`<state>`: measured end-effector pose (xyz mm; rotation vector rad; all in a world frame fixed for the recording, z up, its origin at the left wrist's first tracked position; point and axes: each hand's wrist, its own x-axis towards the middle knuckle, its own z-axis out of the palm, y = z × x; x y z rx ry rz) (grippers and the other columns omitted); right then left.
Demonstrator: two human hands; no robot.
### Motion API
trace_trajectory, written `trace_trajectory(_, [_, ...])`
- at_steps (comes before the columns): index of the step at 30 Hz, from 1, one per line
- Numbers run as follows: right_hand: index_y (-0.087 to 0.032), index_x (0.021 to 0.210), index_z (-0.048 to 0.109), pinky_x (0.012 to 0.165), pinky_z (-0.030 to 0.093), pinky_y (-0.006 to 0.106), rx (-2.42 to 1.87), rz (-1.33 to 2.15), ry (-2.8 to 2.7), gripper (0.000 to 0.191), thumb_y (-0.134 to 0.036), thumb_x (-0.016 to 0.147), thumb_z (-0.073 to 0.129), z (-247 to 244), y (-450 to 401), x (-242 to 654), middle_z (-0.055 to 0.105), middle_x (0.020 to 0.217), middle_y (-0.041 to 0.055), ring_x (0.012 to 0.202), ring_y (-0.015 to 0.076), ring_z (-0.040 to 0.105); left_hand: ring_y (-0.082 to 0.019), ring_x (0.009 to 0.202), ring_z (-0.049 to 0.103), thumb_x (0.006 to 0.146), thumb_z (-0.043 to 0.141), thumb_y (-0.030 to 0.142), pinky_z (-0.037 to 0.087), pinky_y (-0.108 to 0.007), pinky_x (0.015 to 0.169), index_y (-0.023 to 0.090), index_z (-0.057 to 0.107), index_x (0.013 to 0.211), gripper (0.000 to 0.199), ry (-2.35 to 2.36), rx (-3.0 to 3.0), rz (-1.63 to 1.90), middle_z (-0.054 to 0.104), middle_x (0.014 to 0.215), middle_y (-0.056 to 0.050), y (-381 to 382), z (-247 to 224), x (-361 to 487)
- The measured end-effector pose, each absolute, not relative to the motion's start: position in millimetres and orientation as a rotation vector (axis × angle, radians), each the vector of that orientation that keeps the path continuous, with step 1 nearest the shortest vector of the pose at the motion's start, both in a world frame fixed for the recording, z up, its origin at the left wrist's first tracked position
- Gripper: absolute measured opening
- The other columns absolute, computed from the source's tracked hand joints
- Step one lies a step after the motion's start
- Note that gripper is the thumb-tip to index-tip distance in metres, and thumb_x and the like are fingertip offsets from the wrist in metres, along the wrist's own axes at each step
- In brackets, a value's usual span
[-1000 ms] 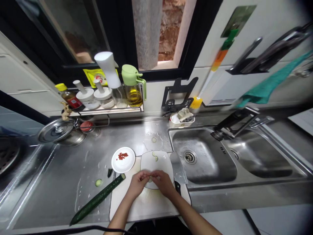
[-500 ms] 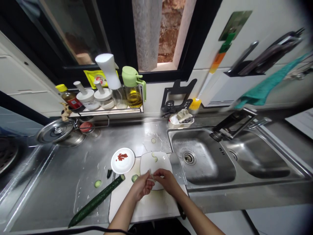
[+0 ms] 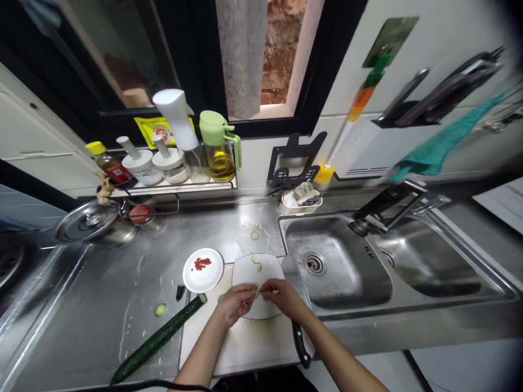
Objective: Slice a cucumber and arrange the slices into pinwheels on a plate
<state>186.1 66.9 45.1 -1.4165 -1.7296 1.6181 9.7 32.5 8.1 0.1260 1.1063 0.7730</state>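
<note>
My left hand (image 3: 237, 305) and my right hand (image 3: 283, 298) are both closed in a pinch over a white square plate (image 3: 265, 313). Between their fingertips is a small, pale, thin cucumber slice (image 3: 256, 294), mostly covered by the fingers. Two curved cucumber pieces (image 3: 257, 264) form an S near the plate's far edge. Underneath is a white cutting board (image 3: 241, 351). More sliced cucumber peeks out behind my left hand. A knife with a black handle (image 3: 301, 345) lies at the board's right side, partly under my right forearm. A long green cucumber (image 3: 159, 338), cut at one end, rests on the left.
A round white plate (image 3: 211, 280) holds small red pieces. Loose cucumber slices (image 3: 160, 310) and a dark cucumber end (image 3: 180, 292) lie on the steel counter. The double sink (image 3: 335, 261) is on the right. A lidded pot (image 3: 96, 223) and a condiment shelf (image 3: 180, 188) stand behind left.
My left wrist has turned so its fingers point more to the right, and my right hand has shifted slightly. More of the knife handle shows. The view has moved a little.
</note>
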Motion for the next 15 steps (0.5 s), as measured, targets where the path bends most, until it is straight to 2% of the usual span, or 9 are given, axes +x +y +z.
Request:
trace_trajectory(6, [-0.018,0.073,0.066,0.063,0.042,0.025,-1.516,1.454,-1.909,0.013,-0.020,0.070,0.054,32.3,87.0,187.7,0.066,0.069,0.0006,0.067,0.0145,0.058,-0.004,0.045,0.044,0.053,0.079,0.028,0.024,-0.017,0.044,0.011,0.068,0.076,0.031,1.307,0.376,0.820,0.056,0.051,0.003,45.3,7.0,11.9])
trace_trajectory(12, [-0.018,0.076,0.064,0.058,0.038,0.022,-1.588,1.332,-2.020,0.011,-0.016,0.070,0.054,24.3,113.3,185.1,0.064,0.067,-0.0007,0.063,0.0129,0.054,-0.009,0.053,0.052,0.062,0.068,0.026,0.037,-0.021,0.055,0.014,0.068,0.072,0.015,1.540,0.730,0.817,0.062,0.058,0.001,60.4,0.4,15.0])
trace_trajectory(15, [-0.018,0.076,0.063,0.061,0.037,0.022,-1.603,1.256,-2.102,0.015,-0.012,0.069,0.052,21.8,128.7,181.9,0.064,0.069,-0.0010,0.065,0.0125,0.054,-0.011,0.057,0.055,0.069,0.061,0.028,0.040,-0.022,0.058,0.017,0.069,0.075,0.015,1.718,0.897,0.744,0.065,0.061,-0.001,67.6,-3.0,17.1])
